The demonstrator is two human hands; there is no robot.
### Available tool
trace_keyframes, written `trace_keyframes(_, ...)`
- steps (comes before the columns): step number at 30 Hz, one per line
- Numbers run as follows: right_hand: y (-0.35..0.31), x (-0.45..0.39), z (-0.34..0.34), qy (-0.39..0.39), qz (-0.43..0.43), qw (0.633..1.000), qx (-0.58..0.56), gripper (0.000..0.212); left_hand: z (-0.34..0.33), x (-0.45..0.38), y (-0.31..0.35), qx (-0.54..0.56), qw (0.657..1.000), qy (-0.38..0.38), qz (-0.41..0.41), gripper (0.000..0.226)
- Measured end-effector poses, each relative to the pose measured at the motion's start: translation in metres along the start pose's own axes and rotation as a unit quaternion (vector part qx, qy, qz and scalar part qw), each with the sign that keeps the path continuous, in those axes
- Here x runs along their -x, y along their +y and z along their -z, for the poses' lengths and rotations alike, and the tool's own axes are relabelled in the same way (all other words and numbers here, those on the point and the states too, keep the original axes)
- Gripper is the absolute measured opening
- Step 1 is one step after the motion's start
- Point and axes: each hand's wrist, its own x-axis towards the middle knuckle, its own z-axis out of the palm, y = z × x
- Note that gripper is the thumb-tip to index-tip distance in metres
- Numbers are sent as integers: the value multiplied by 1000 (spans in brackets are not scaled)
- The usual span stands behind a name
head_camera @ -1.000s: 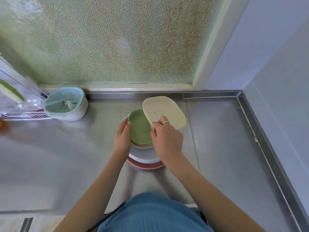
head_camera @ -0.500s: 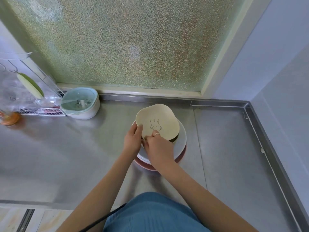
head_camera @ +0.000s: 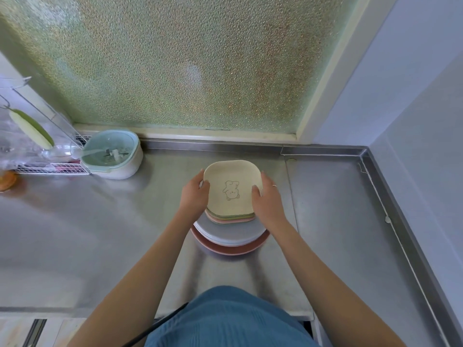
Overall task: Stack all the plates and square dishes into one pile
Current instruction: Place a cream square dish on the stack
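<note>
One pile stands in the middle of the steel counter. A cream square dish (head_camera: 231, 181) with a small bear drawing lies on top. Under it show the edges of a green and a pink square dish (head_camera: 230, 219). Those rest on a grey round plate (head_camera: 226, 234), which sits on a larger terracotta round plate (head_camera: 231, 249). My left hand (head_camera: 194, 196) grips the cream dish's left rim. My right hand (head_camera: 266, 199), with a ring on one finger, grips its right rim.
A pale green and white strainer bowl (head_camera: 112, 155) stands at the back left beside a wire rack (head_camera: 50, 169) with clear containers. An orange object (head_camera: 7, 181) sits at the far left. A raised steel lip (head_camera: 390, 196) borders the counter on the right, near the wall.
The cream dish came from the right, tilted, in my right hand and now lies flat on the pile. My hands shifted to its left and right rims.
</note>
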Motion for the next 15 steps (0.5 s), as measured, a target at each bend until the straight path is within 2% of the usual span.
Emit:
trace_keyframes(4, -3, 7, -4, -8, -42, 999, 21, 62, 0, 0, 5, -40, 999, -1, -15, 51)
trace_keyframes(7, -8, 1, 3, -28, -60, 997, 38, 61, -1, 1, 8, -49, 998, -7, -40, 53)
trace_keyframes(9, -10, 0, 6, -26, -62, 996, 52, 55, -1, -3, 7, -55, 998, -5, -37, 52)
trace_keyframes(13, -6, 0, 5, 41, -4, 989, 144, 27, -1, -5, 13, -73, 997, -16, -24, 52)
trace_keyframes(15, -3, -1, 3, 67, 14, 980, 186, 26, 0, -4, 15, -76, 997, -23, -17, 51)
